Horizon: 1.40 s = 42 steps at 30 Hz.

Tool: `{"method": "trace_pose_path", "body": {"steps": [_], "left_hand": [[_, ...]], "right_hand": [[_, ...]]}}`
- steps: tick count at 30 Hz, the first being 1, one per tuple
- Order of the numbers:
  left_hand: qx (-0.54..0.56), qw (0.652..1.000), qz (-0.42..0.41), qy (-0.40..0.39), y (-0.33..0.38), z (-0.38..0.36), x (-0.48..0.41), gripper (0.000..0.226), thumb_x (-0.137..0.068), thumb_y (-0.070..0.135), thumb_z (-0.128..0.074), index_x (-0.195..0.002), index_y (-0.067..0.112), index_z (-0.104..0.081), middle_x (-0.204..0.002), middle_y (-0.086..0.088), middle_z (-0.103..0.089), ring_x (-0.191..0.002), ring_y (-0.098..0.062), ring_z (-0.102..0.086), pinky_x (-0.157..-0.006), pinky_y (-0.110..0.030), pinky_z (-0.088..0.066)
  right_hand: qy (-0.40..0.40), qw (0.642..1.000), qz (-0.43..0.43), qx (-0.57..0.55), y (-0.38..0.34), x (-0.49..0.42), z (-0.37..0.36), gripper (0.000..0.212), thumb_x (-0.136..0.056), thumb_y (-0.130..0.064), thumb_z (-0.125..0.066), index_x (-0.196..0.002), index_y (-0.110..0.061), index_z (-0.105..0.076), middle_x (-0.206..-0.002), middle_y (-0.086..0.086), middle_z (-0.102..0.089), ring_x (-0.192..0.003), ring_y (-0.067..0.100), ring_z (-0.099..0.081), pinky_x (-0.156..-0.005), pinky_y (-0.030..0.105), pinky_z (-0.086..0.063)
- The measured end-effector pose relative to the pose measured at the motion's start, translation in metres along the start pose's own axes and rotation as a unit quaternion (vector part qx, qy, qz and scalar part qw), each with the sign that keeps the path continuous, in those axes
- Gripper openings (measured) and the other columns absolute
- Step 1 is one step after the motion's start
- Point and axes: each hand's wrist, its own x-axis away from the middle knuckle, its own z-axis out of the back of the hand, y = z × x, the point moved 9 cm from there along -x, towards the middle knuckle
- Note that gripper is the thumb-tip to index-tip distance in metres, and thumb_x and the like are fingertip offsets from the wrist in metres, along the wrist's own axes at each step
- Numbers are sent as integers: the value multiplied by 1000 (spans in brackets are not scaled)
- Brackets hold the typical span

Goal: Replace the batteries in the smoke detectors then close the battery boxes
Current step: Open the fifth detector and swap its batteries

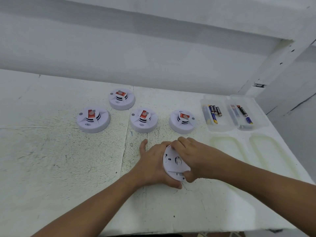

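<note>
Fingers (pixel 181 141) of my right hand (pixel 196 156) are curled over the upper rim of the smoke detector (pixel 172 161), pressed close together, while that hand's thumb (pixel 189 176) pushes against its lower edge, by a small slotted part I cannot make out clearly. My left hand (pixel 153 161) cups the same detector from its left side: the palm lies against the hidden face, the thumb hooks under the bottom rim, and one finger sticks out past the far edge; the rest of those fingers are behind the detector and I cannot tell how they lie. The detector stands tilted on its edge between my two hands, flat underside turned toward me, low over the white, speckled table (pixel 68 159). Beyond the detector four other detectors sit dome-up on the table, each with a red label on top: one straight beyond (pixel 144 119), one beyond and slightly right (pixel 182 121), one beyond and well to the left (pixel 93 119), and one farthest off, beyond-left (pixel 122 99). Farther right of the detector and beyond it stand two clear plastic trays (pixel 220 128) side by side, with loose batteries (pixel 214 111) lying in each. Directly right of the detector two pale rounded lids (pixel 227 147) lie flat on the table, just nearer me than the trays.
</note>
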Motion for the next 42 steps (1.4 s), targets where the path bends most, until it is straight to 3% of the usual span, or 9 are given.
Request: {"method": "trace_pose_path", "body": {"steps": [5,10,15,21,32,37,42], "left_hand": [[8,1000,-23,13,3,2,2,109,-36,79,-63,-133,37,-37,-116,34,-34,-116,13,-33,-114,-40,14],[6,999,-32,28,7,4,1,103,-39,78,-58,-131,35,-40,-114,29,-36,-117,8,-36,-112,-34,17],[7,999,-31,27,2,1,-1,96,-43,77,-60,-128,36,-41,-114,27,-40,-116,8,-38,-113,-36,14],[26,999,-19,15,-1,-1,-5,86,-41,73,-63,-117,40,-39,-107,28,-44,-111,8,-41,-113,-41,8],[24,999,-27,-6,-6,-5,-9,88,-41,71,-65,-117,36,-38,-110,23,-47,-113,6,-39,-112,-37,11],[24,999,-25,-17,-7,-6,-10,91,-40,73,-63,-120,36,-37,-113,22,-47,-115,4,-39,-112,-38,11],[18,999,-34,-27,-7,-8,-11,93,-44,67,-71,-125,36,-37,-116,24,-43,-118,4,-37,-112,-43,12]], "right_hand": [[-4,1000,16,-20,4,0,1,71,-77,-37,-69,-132,-14,-32,-115,2,-43,-97,18,-44,-79,25,-41],[-7,999,23,-38,8,0,-2,72,-76,-35,-72,-132,-16,-31,-113,1,-42,-93,16,-41,-81,25,-43],[-20,999,33,-38,4,-1,-5,85,-71,-27,-73,-136,-20,-19,-102,-4,-25,-90,14,-31,-76,23,-42],[-26,998,36,-49,3,-4,-10,80,-64,-25,-74,-129,-16,-29,-98,-7,-21,-85,15,-26,-54,17,-22],[-34,997,60,-43,4,-12,-15,73,-62,-33,-75,-117,-21,-28,-97,-10,-18,-83,16,-24,-58,14,-21],[-26,995,72,-71,2,-13,-14,79,-60,-30,-78,-108,-30,-15,-98,-13,-13,-83,15,-22,-58,14,-21],[-12,993,96,-62,1,-11,-13,83,-53,-26,-81,-107,-30,-18,-105,-7,-29,-83,16,-25,-57,13,-17]]}}
